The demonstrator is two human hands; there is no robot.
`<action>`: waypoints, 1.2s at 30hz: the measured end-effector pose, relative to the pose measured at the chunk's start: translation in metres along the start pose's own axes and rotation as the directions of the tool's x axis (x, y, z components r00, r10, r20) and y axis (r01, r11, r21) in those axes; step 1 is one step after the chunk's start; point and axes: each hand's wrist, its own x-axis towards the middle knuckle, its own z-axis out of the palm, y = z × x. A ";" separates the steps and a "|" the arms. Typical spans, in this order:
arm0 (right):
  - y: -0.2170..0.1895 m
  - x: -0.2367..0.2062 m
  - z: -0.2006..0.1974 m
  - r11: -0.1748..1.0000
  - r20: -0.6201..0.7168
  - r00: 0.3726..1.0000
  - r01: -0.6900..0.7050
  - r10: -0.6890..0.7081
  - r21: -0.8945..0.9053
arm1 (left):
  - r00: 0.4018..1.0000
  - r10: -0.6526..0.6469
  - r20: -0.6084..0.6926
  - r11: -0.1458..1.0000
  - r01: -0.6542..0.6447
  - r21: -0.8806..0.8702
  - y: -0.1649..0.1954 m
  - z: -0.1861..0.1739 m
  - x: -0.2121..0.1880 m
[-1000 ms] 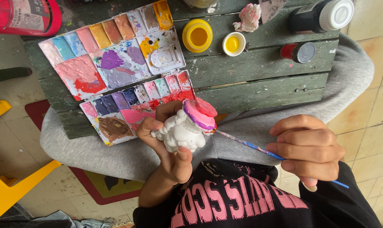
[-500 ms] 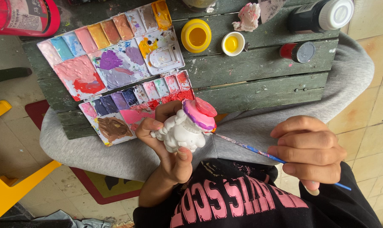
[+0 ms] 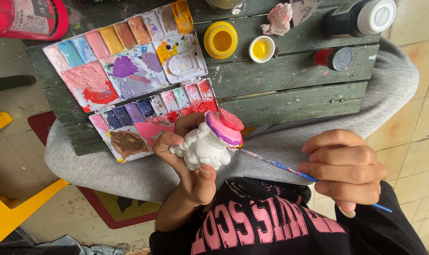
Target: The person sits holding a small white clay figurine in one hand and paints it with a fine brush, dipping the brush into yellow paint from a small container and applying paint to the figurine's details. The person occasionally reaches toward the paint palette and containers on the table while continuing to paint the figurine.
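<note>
At the far left, a yellow chair (image 3: 9, 208) is cut off by the frame edge, and a red container (image 3: 28, 18) lies at the top corner with only part of it in view. The open paint palette (image 3: 129, 80) rests on the dark wooden counter (image 3: 290, 89), which sits across your lap; its two trays lie side by side, so every colour well faces up within reach of the brush. Your left hand (image 3: 188, 165) is closed around the white figurine (image 3: 206, 148), thumb on the near side and fingers wrapped behind, holding it just below the palette and above your lap. The grip appears to tilt the figurine so that its pink painted top (image 3: 224, 126) points toward the brush; the fingers hide its back. The thin brush (image 3: 276, 165) runs from the figurine's top to your right hand (image 3: 344, 170), which is closed on the handle in a pinch grip; the bristles are hard to make out where they meet the pink area, so contact cannot be confirmed. Behind, a yellow paint jar (image 3: 220, 40) and its lid (image 3: 261, 48) stand open on the counter, near a crumpled tissue (image 3: 278, 18). At the right, a small red bottle (image 3: 333, 57) and a dark bottle (image 3: 361, 18) lie on their sides, the latter partly cut off.
</note>
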 end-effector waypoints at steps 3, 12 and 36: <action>0.000 -0.001 0.000 1.000 -0.016 1.000 0.016 -0.016 0.015 | 1.000 0.004 -0.004 1.000 -0.004 0.005 -0.001 0.000 0.000; 0.002 -0.003 0.000 1.000 -0.027 0.999 0.021 -0.020 0.013 | 1.000 0.002 -0.004 1.000 -0.002 -0.006 -0.002 0.001 0.000; 0.000 0.000 0.000 1.000 -0.010 1.000 -0.002 0.002 0.021 | 1.000 -0.020 0.006 1.000 0.020 -0.003 0.001 0.001 0.000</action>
